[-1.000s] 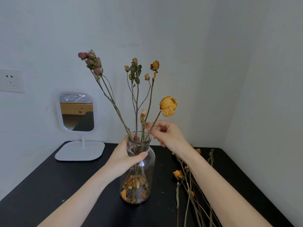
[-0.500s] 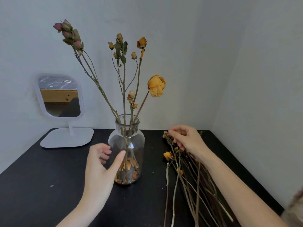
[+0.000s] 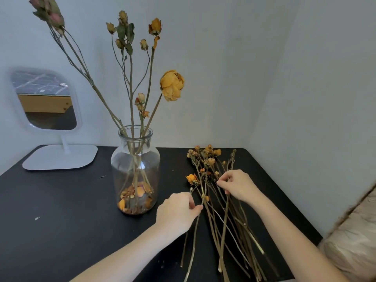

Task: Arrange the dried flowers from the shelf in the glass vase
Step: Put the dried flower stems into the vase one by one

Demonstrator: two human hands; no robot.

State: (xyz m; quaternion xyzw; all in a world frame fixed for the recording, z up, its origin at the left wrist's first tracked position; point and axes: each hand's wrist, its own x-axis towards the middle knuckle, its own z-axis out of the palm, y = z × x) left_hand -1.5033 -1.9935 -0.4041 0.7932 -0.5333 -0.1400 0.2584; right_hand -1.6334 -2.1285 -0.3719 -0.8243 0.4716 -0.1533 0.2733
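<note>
The glass vase [image 3: 152, 161] stands upright on the black table [image 3: 61, 200], left of the frame's centre. It holds several dried stems, among them a large yellow bloom [image 3: 172, 84] leaning right and pink buds [image 3: 51, 14] reaching into the upper left corner. Fallen petals [image 3: 134, 195] lie in its bottom. Right of the vase, apart from it, the loose dried flowers [image 3: 205, 158] lie in a pile on the table, heads toward the back wall. The left hand [image 3: 179, 210], in the lower middle, pinches a thin stem [image 3: 195, 228] at the pile's left edge between thumb and fingers. The right hand [image 3: 238, 186] has its fingers curled on stems in the middle of the pile. A white mirror [image 3: 45, 100] stands at the left edge, and beige fabric [image 3: 356, 231] shows at lower right.
</note>
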